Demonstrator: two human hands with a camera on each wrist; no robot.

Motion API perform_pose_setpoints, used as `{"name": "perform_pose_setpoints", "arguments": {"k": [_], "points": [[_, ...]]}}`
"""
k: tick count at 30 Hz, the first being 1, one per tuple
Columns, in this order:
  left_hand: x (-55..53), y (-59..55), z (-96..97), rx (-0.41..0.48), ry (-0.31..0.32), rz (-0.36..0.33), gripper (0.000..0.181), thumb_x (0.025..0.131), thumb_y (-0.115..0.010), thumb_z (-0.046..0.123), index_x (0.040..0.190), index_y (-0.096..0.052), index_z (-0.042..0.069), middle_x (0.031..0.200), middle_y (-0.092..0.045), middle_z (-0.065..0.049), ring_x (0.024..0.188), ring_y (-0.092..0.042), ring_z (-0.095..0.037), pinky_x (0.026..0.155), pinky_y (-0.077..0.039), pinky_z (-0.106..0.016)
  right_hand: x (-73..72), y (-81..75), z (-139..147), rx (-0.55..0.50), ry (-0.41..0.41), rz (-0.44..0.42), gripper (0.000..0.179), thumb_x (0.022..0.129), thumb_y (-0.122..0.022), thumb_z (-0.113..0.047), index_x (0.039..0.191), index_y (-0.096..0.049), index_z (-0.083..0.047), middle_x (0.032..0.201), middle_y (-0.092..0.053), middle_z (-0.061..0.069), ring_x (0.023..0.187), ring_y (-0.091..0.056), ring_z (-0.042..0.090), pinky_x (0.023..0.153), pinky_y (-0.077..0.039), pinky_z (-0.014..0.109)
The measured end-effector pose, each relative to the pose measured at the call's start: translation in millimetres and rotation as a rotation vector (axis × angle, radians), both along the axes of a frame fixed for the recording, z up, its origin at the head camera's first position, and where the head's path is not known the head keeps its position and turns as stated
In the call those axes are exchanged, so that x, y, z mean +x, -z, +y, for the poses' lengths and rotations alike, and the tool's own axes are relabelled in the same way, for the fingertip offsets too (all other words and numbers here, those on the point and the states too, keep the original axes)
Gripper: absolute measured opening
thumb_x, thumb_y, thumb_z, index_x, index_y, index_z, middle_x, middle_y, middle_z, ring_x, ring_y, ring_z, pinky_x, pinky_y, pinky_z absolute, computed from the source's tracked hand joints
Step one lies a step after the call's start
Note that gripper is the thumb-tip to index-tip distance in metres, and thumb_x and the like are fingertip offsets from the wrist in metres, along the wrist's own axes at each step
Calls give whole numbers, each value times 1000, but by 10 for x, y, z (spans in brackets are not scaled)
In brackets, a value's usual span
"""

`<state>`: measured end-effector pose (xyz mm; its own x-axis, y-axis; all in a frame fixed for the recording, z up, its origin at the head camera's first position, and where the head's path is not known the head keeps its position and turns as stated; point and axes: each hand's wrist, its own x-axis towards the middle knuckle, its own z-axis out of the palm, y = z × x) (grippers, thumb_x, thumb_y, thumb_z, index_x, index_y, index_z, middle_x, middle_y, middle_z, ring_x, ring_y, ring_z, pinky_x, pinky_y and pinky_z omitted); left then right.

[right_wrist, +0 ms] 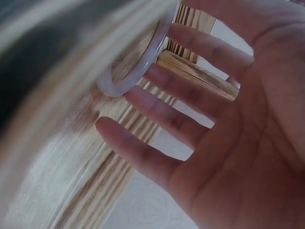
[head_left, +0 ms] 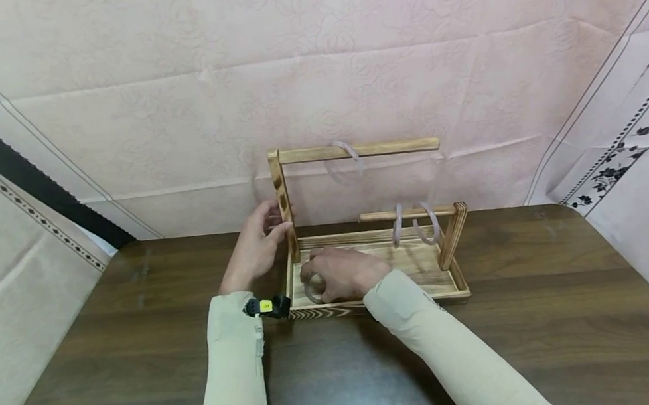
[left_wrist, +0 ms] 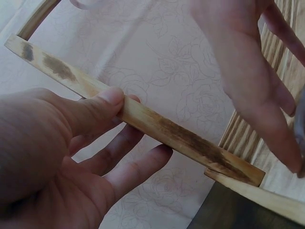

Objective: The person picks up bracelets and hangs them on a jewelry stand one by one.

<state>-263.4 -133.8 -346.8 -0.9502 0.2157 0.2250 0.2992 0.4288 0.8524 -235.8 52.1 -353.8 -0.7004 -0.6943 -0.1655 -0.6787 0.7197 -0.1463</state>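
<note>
A wooden stand (head_left: 280,191) has a tray base, a tall post with a long upper bar, and a shorter post with a lower bar. My left hand (head_left: 253,251) holds the tall post, thumb on its near face and fingers behind it in the left wrist view. Low over the tray (head_left: 415,259), my right hand (head_left: 346,272) pinches a pale translucent bangle (right_wrist: 125,85); its fingers lie along the bangle's edge. One bangle (head_left: 348,149) hangs on the upper bar. Two more, a narrow-looking bangle (head_left: 396,224) and a bangle beside it (head_left: 434,229), hang on the lower bar.
The stand sits near the far edge of a dark wooden table (head_left: 138,357). Behind it hangs a pale patterned cloth (head_left: 217,108). A black device with a yellow label (head_left: 267,306) is at the left wrist.
</note>
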Motion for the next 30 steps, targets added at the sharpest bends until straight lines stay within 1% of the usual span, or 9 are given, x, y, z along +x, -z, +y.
{"name": "perform_pose_setpoints", "arguments": {"k": [3,7,14,20,22,26,30], "points": [[-3,-1,0,0,2,1,36,105,-56,11,140,-52,3,134,-64,-15,126,-59,-31,104,-53,-48,7,3,-7,15,13,7,45,81,-84,-17,123,-71,-25,121,-65,0,112,-62,18,98,-55,35],[0,-6,0,3,4,-5,36,105,-56,10,140,-51,3,134,-64,-16,126,-59,-31,104,-53,-49,16,11,-6,12,2,19,46,80,-84,-15,123,-72,-26,121,-65,1,112,-63,19,96,-56,36],[3,-5,-2,10,5,-12,35,105,-55,9,139,-52,4,134,-64,-17,126,-59,-32,105,-53,-49,15,29,14,-26,-14,29,38,83,-82,-16,119,-74,-26,117,-65,3,108,-62,21,94,-56,37],[-7,1,3,6,-6,-30,33,105,-56,11,138,-52,8,133,-64,-15,126,-60,-30,103,-55,-47,23,34,23,-54,-21,29,35,83,-81,-17,116,-75,-25,115,-65,3,107,-61,21,93,-56,38],[-7,2,2,4,-8,-31,33,105,-56,12,138,-52,8,133,-64,-15,126,-60,-30,103,-55,-47,23,38,23,-55,-19,30,37,82,-82,-17,117,-75,-26,115,-64,3,105,-61,21,91,-56,38],[-4,-1,4,-1,-10,-32,34,105,-56,13,138,-52,9,133,-64,-13,126,-60,-29,103,-55,-47,16,43,21,-49,-3,31,45,79,-84,-17,121,-73,-28,119,-63,1,109,-60,20,89,-57,38],[-6,1,7,-1,-8,-31,34,105,-56,12,139,-52,9,133,-64,-13,126,-60,-29,103,-55,-47,20,41,28,-62,20,17,51,78,-87,-17,124,-71,-29,123,-61,-1,115,-58,21,93,-57,40]]}}
